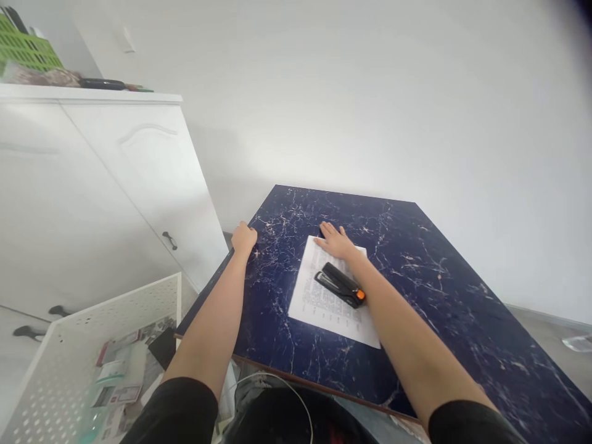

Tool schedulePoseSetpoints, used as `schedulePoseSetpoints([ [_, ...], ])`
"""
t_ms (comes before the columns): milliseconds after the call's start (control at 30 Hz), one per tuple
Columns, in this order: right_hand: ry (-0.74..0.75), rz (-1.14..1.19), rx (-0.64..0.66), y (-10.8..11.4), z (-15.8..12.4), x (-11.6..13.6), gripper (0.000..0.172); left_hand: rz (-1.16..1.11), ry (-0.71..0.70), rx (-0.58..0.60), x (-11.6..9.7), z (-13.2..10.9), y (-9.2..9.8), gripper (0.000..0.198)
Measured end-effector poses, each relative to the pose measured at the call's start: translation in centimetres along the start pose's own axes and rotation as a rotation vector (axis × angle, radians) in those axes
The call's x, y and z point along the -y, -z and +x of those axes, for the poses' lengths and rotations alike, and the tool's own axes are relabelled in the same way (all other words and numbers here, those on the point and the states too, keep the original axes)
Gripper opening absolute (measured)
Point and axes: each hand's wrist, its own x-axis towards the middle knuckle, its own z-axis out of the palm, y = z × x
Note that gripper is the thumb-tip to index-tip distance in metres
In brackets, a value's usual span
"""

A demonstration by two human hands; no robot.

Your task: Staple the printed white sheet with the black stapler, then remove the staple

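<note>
Right hand (337,240) laid flat, open, on far end of paper (319,311) at desk (439,265) centre; stapler (340,285) rested on paper. Left hand (243,237) closed round desk edge. Paper judged light, limp; best pinched at corner.

Sheet (324,302) print too small to read, green crate (28,49) cut off top-left

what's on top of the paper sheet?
A black stapler lies on the sheet, and the right hand rests flat on its far edge. The print beneath both is covered.
</note>
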Motion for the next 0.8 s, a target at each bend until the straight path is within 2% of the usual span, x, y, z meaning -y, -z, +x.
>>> schedulePoseSetpoints([
  [100, 0.053, 0.04, 0.008, -0.7, 2.5, 6.3, 0.084, -0.058, 0.035, -0.009, 0.4, 0.2, 0.0, 0.035],
  [167, 0.09, 0.084, 0.013, -1.1, 3.8, 9.7, 0.084, -0.093, 0.052, -0.012, 0.5, 0.3, 0.0, 0.035],
  [300, 0.128, 0.171, 0.022, -1.6, 6.3, 13.5, 0.087, -0.144, 0.081, -0.004, 0.7, 0.5, 0.2, 0.034],
  [500, 0.122, 0.224, 0.025, -1.6, 8.2, 15.0, 0.087, -0.167, 0.091, -0.007, 0.6, 0.4, 0.5, 0.036],
  [800, 0.188, 0.269, 0.036, -0.8, 8.0, 13.0, 0.088, -0.144, 0.092, -0.001, 0.1, 0.2, 0.5, 0.039],
])
